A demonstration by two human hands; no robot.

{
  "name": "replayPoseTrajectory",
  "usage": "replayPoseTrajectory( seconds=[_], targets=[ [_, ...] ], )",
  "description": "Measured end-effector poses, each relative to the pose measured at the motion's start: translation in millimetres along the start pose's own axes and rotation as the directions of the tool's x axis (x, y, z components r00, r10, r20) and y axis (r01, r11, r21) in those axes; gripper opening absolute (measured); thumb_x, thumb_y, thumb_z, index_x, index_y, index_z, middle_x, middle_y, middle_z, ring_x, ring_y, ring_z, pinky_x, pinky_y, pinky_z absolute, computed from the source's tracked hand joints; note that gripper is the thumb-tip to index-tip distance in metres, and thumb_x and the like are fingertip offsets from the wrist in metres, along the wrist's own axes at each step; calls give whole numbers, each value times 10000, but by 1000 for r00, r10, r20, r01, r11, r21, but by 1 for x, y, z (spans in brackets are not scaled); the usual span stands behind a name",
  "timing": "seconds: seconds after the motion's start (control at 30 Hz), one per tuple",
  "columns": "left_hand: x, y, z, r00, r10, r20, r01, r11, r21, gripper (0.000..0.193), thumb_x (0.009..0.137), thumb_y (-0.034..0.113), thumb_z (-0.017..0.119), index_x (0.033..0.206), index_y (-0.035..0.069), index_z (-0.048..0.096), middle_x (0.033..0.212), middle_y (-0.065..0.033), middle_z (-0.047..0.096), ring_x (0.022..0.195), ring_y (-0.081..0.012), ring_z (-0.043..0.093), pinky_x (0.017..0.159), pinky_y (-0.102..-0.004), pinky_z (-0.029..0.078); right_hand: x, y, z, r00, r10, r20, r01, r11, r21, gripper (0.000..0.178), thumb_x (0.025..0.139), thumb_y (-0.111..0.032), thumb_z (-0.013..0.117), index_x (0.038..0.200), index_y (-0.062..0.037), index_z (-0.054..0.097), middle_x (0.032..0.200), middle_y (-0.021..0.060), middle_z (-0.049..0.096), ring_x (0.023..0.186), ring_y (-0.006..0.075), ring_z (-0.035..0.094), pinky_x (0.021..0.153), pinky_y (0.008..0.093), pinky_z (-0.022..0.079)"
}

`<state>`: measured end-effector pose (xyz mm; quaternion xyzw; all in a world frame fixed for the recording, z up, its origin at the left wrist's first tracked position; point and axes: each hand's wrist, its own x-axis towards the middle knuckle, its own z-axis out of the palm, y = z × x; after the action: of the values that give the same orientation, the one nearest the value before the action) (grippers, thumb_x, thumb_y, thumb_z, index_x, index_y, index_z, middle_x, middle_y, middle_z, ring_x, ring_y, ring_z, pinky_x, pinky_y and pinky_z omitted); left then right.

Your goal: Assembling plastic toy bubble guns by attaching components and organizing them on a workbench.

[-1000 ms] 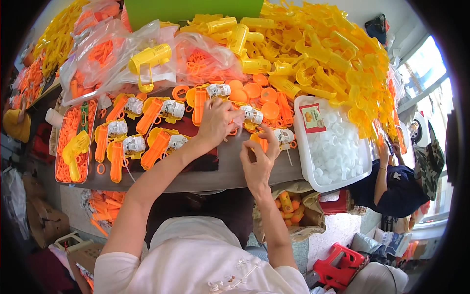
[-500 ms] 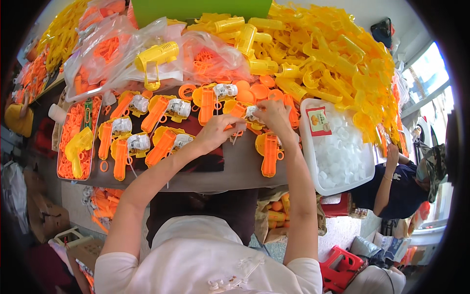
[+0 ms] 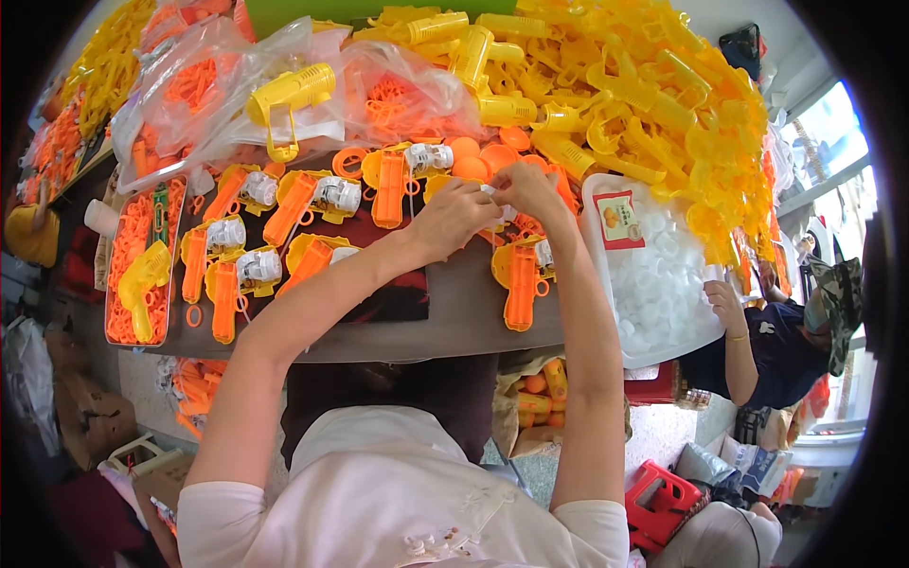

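Observation:
My left hand (image 3: 456, 218) and my right hand (image 3: 528, 193) meet over a half-built yellow-and-orange toy gun (image 3: 436, 186), mostly hidden under them. The fingers of both hands are pinched together, with a bit of white part (image 3: 488, 189) showing between them. What each hand grips is too small and covered to name. Below my right hand lies a toy gun half with an orange grip (image 3: 521, 284). Several similar toy guns lie left of my hands, including one with a clear mechanism block (image 3: 336, 194). Orange round caps (image 3: 469, 168) lie just beyond my fingers.
A white tub of small translucent pieces (image 3: 658, 312) stands at right, a tray of orange parts (image 3: 142, 218) at left. Yellow shells (image 3: 625, 85) are heaped behind, beside plastic bags (image 3: 218, 85). A co-worker's hand (image 3: 727, 305) is near the tub.
My left hand has moved right and up to meet my right hand over the toy gun. The view has shifted slightly. The co-worker's hand has moved to the tub.

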<state>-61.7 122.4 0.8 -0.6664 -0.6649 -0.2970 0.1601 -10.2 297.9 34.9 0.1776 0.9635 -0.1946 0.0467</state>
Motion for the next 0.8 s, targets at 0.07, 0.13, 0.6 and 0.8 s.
replayPoseTrajectory(
  seconds=[0.07,0.13,0.6,0.8],
  targets=[
    [-2,0,1,999,51,8,-51,999,15,283,782,99,648,1065,104,640,909,-23,648,890,-212,603,821,-348,426,-3,-1,-1,1000,0,-1,0,1000,13,270,613,-217,777,877,-170,751,887,51,702,1015,266,577,861,466,305],
    [-3,3,-1,997,41,64,-41,999,5,328,745,68,650,1070,111,642,951,1,650,927,-194,597,847,-344,421,-7,-3,-1,1000,-4,-24,4,1000,-7,261,614,-224,777,866,-162,747,888,58,702,1002,258,583,858,464,306],
    [-13,10,-14,994,-99,34,98,995,37,290,754,57,645,1042,84,658,966,-59,609,929,-234,582,805,-368,466,-10,-7,10,992,-17,-127,12,999,-37,266,647,-250,799,869,-127,719,901,84,693,1034,276,564,893,499,318],
    [-18,5,-17,993,-67,99,52,988,147,306,746,70,647,1052,63,640,953,-97,576,934,-250,563,831,-361,457,-18,-10,3,996,-37,-79,34,999,-42,270,679,-279,789,887,-123,718,909,66,693,1018,259,567,893,502,315]
  ],
)
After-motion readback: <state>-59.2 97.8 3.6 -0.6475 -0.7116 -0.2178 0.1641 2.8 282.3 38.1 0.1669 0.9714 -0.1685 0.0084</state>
